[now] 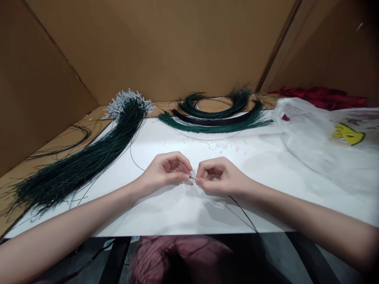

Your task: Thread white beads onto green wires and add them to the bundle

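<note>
The grip is a thumb-and-finger pinch in both the left hand (pixel 162 174) and the right hand (pixel 229 178), holding a thin dark wire (pixel 192 178) over the worktop (pixel 166 223), likely to steady the short stretch between them. That stretch runs roughly left to right, dipping slightly rightward. Beyond, a green bundle (pixel 97 159) slants from near left toward the back, white tips (pixel 121 103) pointing away; curved bundles (pixel 213 128) lie behind, apparently within reach.
</note>
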Action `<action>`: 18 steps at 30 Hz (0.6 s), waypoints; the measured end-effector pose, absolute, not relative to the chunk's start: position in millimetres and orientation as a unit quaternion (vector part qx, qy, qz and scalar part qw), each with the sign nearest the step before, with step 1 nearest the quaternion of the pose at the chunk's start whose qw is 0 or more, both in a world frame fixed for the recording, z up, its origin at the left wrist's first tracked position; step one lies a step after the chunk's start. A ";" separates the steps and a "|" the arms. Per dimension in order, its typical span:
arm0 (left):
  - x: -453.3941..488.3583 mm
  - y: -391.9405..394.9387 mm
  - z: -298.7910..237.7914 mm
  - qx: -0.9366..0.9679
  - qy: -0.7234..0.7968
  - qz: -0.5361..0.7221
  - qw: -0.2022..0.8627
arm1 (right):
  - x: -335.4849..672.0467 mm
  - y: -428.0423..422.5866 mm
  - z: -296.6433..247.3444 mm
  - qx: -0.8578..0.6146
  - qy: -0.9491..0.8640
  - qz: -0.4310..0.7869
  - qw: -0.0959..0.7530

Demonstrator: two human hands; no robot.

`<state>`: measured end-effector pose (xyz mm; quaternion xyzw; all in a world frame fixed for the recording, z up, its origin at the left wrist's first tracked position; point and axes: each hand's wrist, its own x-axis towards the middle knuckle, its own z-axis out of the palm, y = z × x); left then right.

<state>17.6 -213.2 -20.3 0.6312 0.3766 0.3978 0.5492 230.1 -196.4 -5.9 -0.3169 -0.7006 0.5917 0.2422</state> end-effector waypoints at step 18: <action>19.0 -213.1 -17.9 0.621 0.357 0.405 0.568 | 230.6 -195.6 -6.6 -0.308 -0.705 0.591 0.243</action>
